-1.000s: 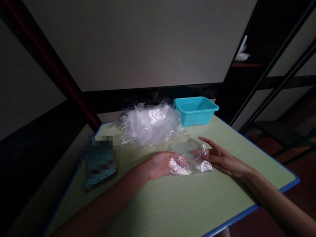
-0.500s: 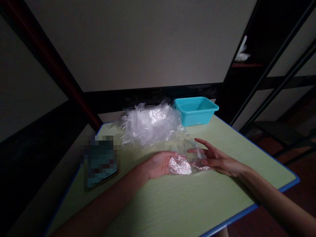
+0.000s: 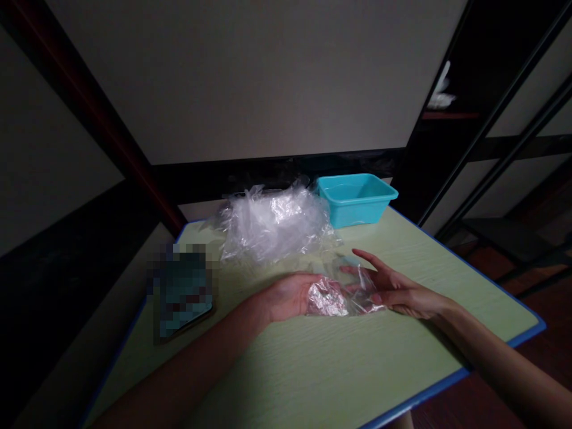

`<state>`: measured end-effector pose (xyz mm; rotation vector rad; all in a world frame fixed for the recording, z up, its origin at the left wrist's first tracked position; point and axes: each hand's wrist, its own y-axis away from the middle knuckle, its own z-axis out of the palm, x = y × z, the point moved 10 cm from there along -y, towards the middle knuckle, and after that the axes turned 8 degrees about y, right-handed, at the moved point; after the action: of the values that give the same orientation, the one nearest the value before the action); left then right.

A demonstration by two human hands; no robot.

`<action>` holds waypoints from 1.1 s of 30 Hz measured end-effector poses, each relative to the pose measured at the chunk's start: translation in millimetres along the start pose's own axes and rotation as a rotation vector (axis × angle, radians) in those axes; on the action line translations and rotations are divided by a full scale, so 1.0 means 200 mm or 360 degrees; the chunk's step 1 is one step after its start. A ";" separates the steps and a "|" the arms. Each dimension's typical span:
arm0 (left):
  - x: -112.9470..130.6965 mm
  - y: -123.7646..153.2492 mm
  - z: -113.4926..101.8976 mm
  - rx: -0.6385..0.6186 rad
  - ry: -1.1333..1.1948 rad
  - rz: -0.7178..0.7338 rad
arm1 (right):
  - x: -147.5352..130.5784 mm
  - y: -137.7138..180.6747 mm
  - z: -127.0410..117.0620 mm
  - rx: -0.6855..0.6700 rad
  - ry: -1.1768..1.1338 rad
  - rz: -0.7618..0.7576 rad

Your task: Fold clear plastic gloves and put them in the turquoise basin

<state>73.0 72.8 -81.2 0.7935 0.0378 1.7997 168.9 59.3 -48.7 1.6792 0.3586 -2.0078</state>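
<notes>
A crinkled clear plastic bag (image 3: 329, 298) is stretched between my two hands, low over the front middle of the table. My left hand (image 3: 292, 296) grips its left end, with the fingers partly hidden behind the shiny film. At the right end, my right hand (image 3: 397, 289) pinches the bag between thumb and fingers, the index finger raised off it. Just beyond my hands lies a heap of clear plastic bags (image 3: 272, 223), loosely piled and crumpled.
A turquoise plastic basin (image 3: 357, 211) stands at the table's back right, beside the heap. On the left lies a flat, pixelated object (image 3: 185, 298). The pale green table (image 3: 313, 375) has a blue edge, and a light panel (image 3: 268, 83) rises behind it.
My hands keep nearly the same places. The bag's right part is spread slightly wider, and the right thumb has shifted a little to the right.
</notes>
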 end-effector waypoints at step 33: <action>0.01 0.02 0.13 -0.0232 -0.0234 0.0119 | -0.04 0.00 0.05 -0.0102 0.0149 -0.0128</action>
<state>84.0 63.4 -58.8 0.8289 -0.2196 1.7868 160.8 56.0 -38.4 1.7480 0.5254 -1.9573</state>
